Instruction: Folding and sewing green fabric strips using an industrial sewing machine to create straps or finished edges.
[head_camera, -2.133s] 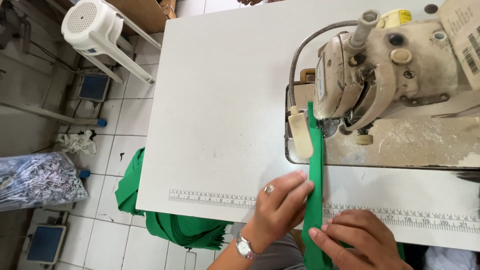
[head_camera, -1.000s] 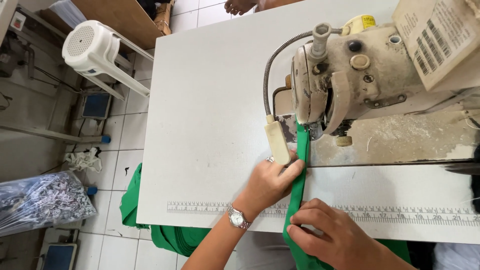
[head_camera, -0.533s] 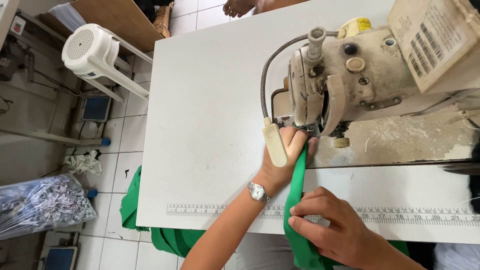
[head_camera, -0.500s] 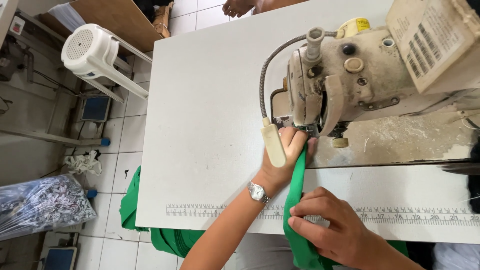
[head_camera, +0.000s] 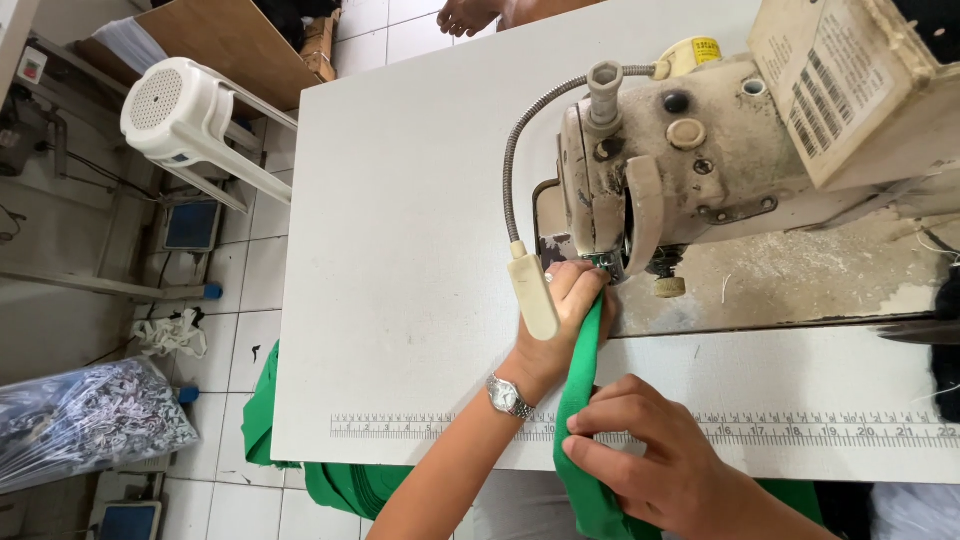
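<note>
A cream, worn metal sewing machine (head_camera: 700, 170) stands on the white rectangular table (head_camera: 400, 250), right of centre. The white plastic stool (head_camera: 185, 115) stands left of the table, on the pale tiled floor (head_camera: 240, 300).

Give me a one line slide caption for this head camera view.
Left hand guides a green fabric strip under the sewing machine; right hand holds it.

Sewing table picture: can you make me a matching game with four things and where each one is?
Things:
1. left hand
2. right hand
3. stool
4. watch

Places:
A. on the floor, left of the table
B. on the left wrist
C. up at the sewing machine needle, on the green strip
D. pinching the strip near the table's ruler edge

Pairs: 1-C, 2-D, 3-A, 4-B
</note>
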